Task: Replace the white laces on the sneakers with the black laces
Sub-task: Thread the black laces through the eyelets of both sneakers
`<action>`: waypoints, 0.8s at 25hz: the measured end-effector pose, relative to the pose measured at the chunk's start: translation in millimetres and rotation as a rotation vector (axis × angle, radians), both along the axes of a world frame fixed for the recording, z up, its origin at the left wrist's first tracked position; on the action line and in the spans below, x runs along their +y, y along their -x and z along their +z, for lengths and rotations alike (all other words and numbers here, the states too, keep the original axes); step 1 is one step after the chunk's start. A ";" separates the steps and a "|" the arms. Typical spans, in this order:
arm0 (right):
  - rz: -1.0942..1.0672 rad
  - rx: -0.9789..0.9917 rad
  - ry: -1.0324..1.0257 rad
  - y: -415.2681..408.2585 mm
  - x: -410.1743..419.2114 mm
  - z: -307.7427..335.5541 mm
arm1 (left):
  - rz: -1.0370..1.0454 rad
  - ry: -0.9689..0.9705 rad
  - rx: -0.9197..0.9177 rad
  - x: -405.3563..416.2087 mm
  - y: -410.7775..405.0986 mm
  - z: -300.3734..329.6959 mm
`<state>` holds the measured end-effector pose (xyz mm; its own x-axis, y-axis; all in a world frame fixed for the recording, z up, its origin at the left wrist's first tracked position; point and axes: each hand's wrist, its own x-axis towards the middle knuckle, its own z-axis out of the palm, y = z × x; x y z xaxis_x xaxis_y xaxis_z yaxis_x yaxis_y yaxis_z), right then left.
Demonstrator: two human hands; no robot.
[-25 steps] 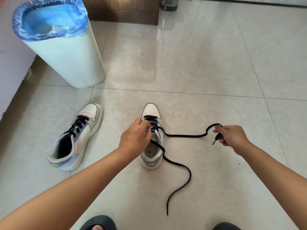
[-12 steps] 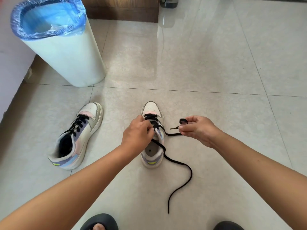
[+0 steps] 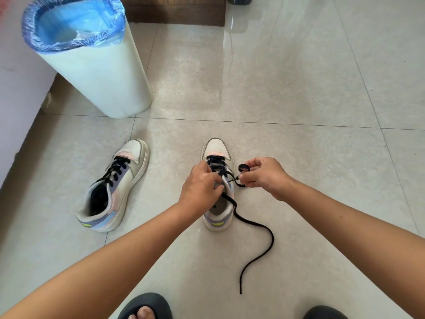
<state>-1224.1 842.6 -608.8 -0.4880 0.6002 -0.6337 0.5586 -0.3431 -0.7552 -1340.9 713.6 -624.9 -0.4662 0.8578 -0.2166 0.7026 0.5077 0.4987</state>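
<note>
The black lace [image 3: 255, 226] tip is pinched by the right hand [image 3: 264, 174] beside the half-laced sneaker [image 3: 217, 146], whose upper is gripped by the left hand [image 3: 199, 188]. At nine o'clock the finished sneaker [image 3: 110, 189] is seen; at eleven, a lined bin [image 3: 92, 70].

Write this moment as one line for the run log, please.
right hand pinches black lace tip | left hand steadies sneaker | threading eyelet

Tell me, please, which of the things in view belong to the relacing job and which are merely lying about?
Part of the job:
- centre sneaker, steadied by the left hand
- black lace, its tip pinched by the right hand
- left sneaker, already laced black

Just lying about:
- white bin with blue liner
- dark slippers on the person's feet
</note>
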 end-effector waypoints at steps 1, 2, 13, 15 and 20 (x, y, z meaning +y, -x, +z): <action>0.007 0.008 -0.008 0.6 -0.3 0.4 | -0.002 -0.006 -0.002 -0.1 0.2 -0.3; 0.016 0.009 -0.020 1.3 -0.4 0.5 | -0.003 -0.010 -0.002 -0.3 0.5 -0.2; 0.125 0.009 -0.072 12.3 0.6 -4.5 | -0.004 -0.010 0.015 2.8 -0.1 -4.8; 0.123 0.004 -0.055 12.7 -1.1 -6.2 | 0.011 -0.010 0.003 3.8 -1.5 -6.1; 0.085 0.035 -0.019 13.7 -14.0 -12.3 | 0.033 -0.014 0.000 4.1 -3.7 -8.4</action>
